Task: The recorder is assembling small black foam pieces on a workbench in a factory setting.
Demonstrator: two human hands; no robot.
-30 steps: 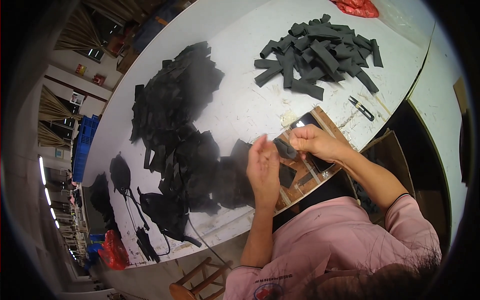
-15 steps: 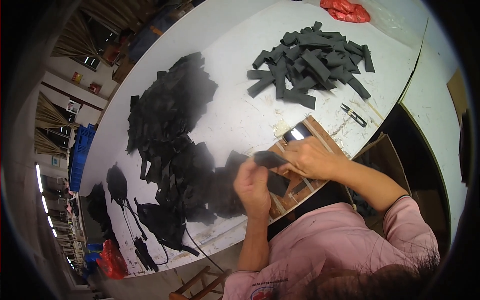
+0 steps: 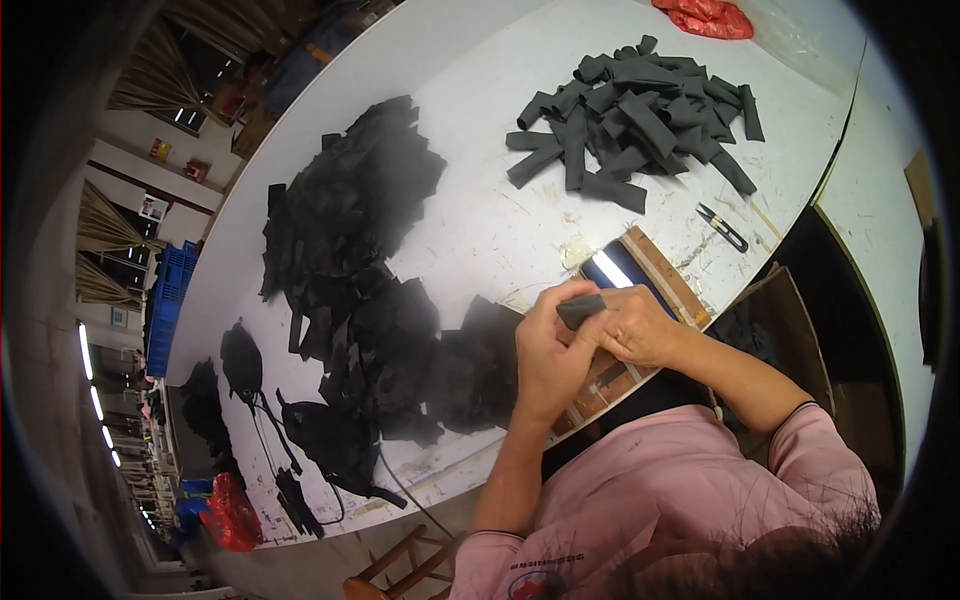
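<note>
Between my two hands is a short dark fabric piece (image 3: pixel 580 311), folded or tube-like. My left hand (image 3: pixel 552 345) closes around its left end, the thumb pressed along it. My right hand (image 3: pixel 637 328) pinches the other end, and its fingers nearly meet the left thumb. Both hands are above a wooden board (image 3: pixel 668 280) at the table's near edge. A shiny dark blue cylinder (image 3: pixel 622 268) rests on the board just beyond my right hand. Part of the board is hidden under my hands.
Dark grey fabric tubes (image 3: pixel 635 120) lie heaped at the far right, with thread snips (image 3: pixel 722 228) nearer. Flat black fabric pieces (image 3: pixel 350 210) form a long pile at left, beside black corded pieces (image 3: pixel 325 440). A cardboard box (image 3: pixel 785 310) stands right, a wooden stool (image 3: pixel 400 565) below.
My hands have come closer together around the fabric piece, the left moving right. The piece is now mostly covered by fingers, and more of the blue cylinder shows. The whole view has shifted slightly.
</note>
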